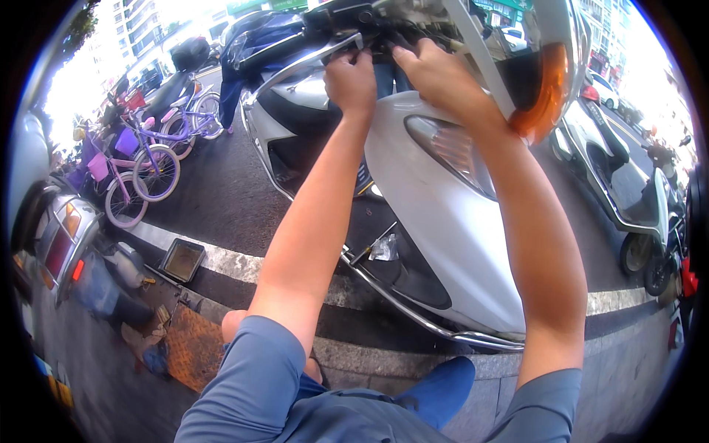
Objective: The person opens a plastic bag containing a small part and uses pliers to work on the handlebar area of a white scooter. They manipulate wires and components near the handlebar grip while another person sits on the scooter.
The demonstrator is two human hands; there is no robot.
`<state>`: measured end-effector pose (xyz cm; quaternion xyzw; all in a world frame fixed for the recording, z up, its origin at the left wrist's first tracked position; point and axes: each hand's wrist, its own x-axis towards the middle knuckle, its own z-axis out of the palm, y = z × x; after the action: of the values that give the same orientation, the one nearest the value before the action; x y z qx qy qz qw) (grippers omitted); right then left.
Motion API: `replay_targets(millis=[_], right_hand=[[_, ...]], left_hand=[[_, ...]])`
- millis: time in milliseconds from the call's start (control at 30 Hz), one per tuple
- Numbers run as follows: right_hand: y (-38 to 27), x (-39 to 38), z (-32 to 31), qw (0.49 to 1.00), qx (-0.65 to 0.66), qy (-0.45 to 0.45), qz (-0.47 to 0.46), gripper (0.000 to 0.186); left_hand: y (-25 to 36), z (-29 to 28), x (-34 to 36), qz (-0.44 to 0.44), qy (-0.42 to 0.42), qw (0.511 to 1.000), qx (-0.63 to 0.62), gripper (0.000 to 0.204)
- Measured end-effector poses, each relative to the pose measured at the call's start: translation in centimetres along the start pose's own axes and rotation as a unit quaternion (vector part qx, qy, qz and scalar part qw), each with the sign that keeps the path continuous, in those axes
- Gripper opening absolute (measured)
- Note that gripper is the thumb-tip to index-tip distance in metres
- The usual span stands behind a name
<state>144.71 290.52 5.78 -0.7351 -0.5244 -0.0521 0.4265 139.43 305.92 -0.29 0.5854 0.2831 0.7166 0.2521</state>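
Observation:
Both my arms reach forward over a silver-white scooter [443,221]. My left hand [351,80] is closed at the dark steering area, beside a metal bar; what its fingers grip, if anything, is hidden. To its right, my right hand [436,77] is also closed, its fingertips at dark wiring or parts [377,29] too unclear to name. A white housing with an orange lens [545,100] stands just right of my right wrist. Below it, a clear lamp lens [449,148] is set in the body. A small clear plastic bag [384,249] lies on the scooter beside a thin rod-like tool [374,244].
At left stand purple and pink bicycles [151,166] and another scooter's tail [70,247]. A black tray [183,261] and a rusty orange board [193,347] are low on the left. A white scooter [628,192] is parked at right. A chrome guard bar [413,325] edges the near side.

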Motion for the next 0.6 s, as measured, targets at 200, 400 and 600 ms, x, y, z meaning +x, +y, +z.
replay_targets(millis=[200,400,600], right_hand=[[0.0,1.2,-0.8,0.997,-0.024,-0.059,0.034,0.054],[0.0,1.5,-0.6,0.997,-0.011,-0.06,0.045,0.045],[-0.7,1.2,0.0,0.996,-0.01,-0.074,0.057,0.046]], left_hand=[[-1.3,0.9,0.5,0.04,0.024,0.999,-0.014,0.033],[-1.1,0.6,0.1,0.015,-0.002,0.999,-0.028,0.028],[-0.5,0.2,0.1,0.012,-0.014,1.0,-0.007,0.029]])
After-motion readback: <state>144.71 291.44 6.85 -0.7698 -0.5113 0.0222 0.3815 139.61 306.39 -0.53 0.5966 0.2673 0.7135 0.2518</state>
